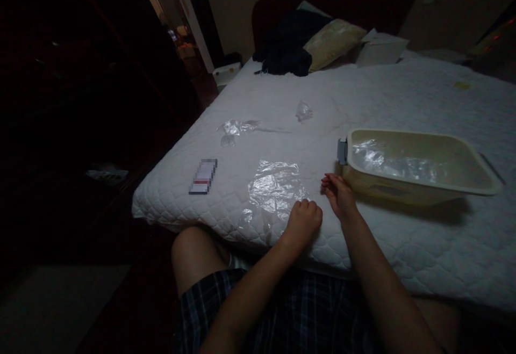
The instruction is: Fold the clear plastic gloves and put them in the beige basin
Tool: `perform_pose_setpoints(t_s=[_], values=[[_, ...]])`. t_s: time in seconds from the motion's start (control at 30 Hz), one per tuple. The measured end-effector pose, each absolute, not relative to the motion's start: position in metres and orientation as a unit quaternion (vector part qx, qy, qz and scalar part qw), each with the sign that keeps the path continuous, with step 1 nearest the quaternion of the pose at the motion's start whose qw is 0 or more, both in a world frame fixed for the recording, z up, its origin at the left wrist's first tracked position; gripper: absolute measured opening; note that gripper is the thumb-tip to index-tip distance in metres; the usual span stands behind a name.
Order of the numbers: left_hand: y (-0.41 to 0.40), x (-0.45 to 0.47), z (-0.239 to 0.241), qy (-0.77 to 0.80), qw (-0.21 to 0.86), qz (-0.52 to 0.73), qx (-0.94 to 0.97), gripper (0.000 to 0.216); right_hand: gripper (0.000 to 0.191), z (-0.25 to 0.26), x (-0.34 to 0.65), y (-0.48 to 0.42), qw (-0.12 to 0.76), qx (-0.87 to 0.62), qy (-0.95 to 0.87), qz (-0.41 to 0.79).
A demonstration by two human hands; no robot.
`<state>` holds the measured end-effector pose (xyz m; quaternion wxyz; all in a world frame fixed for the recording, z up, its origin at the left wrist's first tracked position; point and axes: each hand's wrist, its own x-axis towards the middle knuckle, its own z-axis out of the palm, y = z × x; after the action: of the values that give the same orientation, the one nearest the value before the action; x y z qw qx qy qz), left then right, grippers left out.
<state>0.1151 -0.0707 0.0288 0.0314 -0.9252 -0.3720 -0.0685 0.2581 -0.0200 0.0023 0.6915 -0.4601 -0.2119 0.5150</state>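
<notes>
Head cam: big sheet of clear wrap (274,182) is lying on the bed (423,257) right in front of the person, kinda crinkly, long axis running roughly away from the lap, with the near end drifting a bit left. Left hand (305,219) is at its near right corner, fingers curled into a loose fist; can't tell if they're pinching any of it. Right hand (339,195) is just beside the bin (419,197), fingers bent in toward the thumb, and I can't tell if there's anything between them. The bin lies lengthwise left to right, right end slightly nearer, open side up, gray latch (342,151) on the left end. There's shiny clear plastic (365,152) inside; too dim to make out more. Two smaller scraps (237,128) sit farther back, and a pixelated slab (203,177) lies to the left, far end leaning right.
</notes>
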Motion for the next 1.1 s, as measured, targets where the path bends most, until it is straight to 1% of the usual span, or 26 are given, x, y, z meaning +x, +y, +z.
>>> perform_pose_setpoints(t_s=[0.23, 0.43, 0.57, 0.67, 0.8, 0.97, 1.1], values=[[-0.066, 0.112, 0.034, -0.398, -0.011, -0.115, -0.91, 0.011, 0.019, 0.002, 0.258, -0.02, 0.681, -0.48, -0.235, 0.5], [-0.059, 0.097, 0.051, -0.472, -0.072, -0.222, -0.85, 0.015, 0.019, 0.0, 0.257, -0.02, 0.675, -0.476, -0.242, 0.509], [-0.05, 0.085, 0.055, -0.532, -0.135, -0.295, -0.782, 0.017, 0.023, -0.002, 0.254, -0.02, 0.661, -0.481, -0.271, 0.507], [-0.044, 0.078, 0.054, -0.557, -0.187, -0.323, -0.742, 0.018, 0.026, -0.004, 0.25, -0.021, 0.633, -0.515, -0.328, 0.476], [-0.037, 0.071, 0.054, -0.571, -0.246, -0.338, -0.706, 0.018, 0.029, -0.007, 0.247, -0.021, 0.567, -0.545, -0.44, 0.433], [-0.029, 0.064, 0.054, -0.594, -0.259, -0.336, -0.684, 0.019, 0.036, -0.006, 0.241, -0.018, 0.49, -0.535, -0.536, 0.432], [-0.021, 0.059, 0.051, -0.594, -0.261, -0.327, -0.687, 0.02, 0.032, -0.008, 0.237, -0.014, 0.47, -0.556, -0.555, 0.403]])
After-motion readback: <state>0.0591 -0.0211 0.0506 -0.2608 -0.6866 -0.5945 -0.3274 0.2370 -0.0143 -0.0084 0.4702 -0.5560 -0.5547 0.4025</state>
